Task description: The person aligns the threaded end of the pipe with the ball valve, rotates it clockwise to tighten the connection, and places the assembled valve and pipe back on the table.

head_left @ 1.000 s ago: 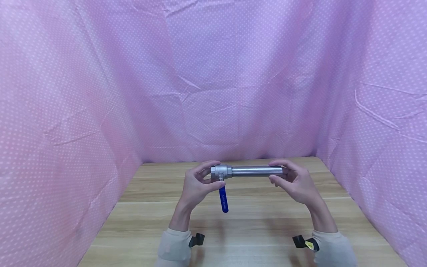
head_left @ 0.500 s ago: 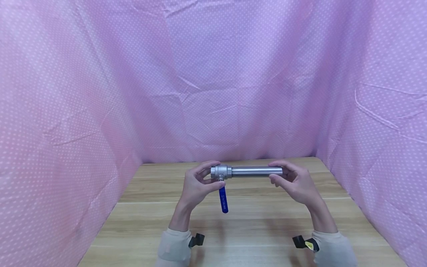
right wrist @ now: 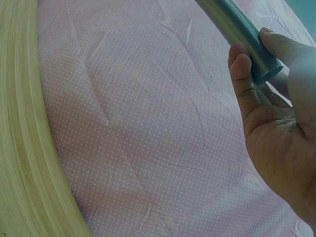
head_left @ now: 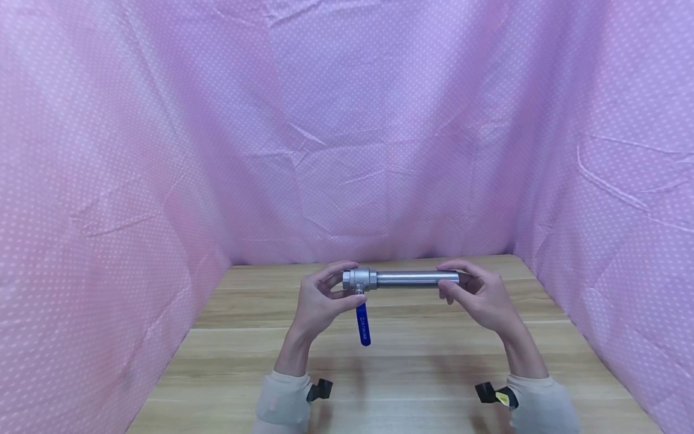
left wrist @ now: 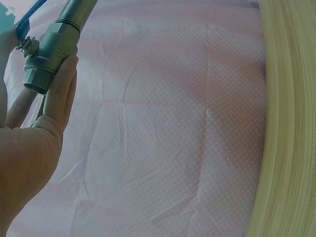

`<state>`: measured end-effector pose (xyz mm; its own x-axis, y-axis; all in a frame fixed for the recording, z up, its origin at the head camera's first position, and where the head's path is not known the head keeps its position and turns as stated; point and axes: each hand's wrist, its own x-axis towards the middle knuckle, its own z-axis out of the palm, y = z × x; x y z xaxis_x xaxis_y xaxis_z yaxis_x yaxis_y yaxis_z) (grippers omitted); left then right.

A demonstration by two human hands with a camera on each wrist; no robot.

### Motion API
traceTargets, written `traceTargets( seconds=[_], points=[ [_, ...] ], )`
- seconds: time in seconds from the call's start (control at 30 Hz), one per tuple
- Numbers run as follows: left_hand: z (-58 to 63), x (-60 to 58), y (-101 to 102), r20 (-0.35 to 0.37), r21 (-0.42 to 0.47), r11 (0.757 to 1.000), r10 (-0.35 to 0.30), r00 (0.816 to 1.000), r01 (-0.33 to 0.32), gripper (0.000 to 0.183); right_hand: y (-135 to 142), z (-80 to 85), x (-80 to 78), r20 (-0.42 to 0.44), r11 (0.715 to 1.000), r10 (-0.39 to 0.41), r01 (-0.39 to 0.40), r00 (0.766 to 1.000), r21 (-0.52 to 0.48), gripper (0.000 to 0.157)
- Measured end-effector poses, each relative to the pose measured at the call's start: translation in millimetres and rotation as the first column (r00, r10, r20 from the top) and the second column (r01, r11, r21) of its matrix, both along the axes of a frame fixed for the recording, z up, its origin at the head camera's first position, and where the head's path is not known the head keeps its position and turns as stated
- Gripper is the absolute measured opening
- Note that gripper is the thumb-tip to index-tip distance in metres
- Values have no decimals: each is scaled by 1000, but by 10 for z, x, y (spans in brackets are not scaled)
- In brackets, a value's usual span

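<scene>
My left hand [head_left: 320,301] grips a metal ball valve [head_left: 359,278], its thumb at the top of the blue lever handle [head_left: 363,325], which points toward me. A straight steel pipe [head_left: 412,278] runs from the valve's right end, and threads show at that joint in the left wrist view. My right hand [head_left: 482,295] pinches the pipe's far end between thumb and fingers. Valve and pipe lie level in one line, held up above the table. In the right wrist view the open pipe end [right wrist: 269,74] sits between the thumb and curled fingers.
Below the hands is a light wood-grain table [head_left: 412,355]. Pink dotted cloth [head_left: 347,132] hangs behind it and along both sides. A black camera mount is strapped to each wrist, over pale sleeves [head_left: 284,401].
The right thumb and fingers have shifted slightly on the pipe's end, the thumb now higher over it. The left hand and valve hold still.
</scene>
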<state>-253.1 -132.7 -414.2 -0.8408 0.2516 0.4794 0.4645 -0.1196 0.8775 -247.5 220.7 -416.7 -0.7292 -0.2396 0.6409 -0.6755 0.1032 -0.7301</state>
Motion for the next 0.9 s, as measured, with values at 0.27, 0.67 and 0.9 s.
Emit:
traceTargets(
  seconds=[0.27, 0.67, 0.9],
  points=[
    [-18, -25, 2, -7, -12, 1000, 10, 1000, -10, 64, 25, -11, -19, -7, 997, 80, -80, 997, -15, 47],
    [-12, -10, 3, 11, -11, 1000, 11, 1000, -11, 63, 7, -10, 1, -14, 998, 63, -63, 998, -26, 45],
    [1, -4, 7, 10, -10, 1000, 12, 1000, -12, 62, 12, -14, 8, -7, 1000, 25, -25, 1000, -3, 43]
  ],
)
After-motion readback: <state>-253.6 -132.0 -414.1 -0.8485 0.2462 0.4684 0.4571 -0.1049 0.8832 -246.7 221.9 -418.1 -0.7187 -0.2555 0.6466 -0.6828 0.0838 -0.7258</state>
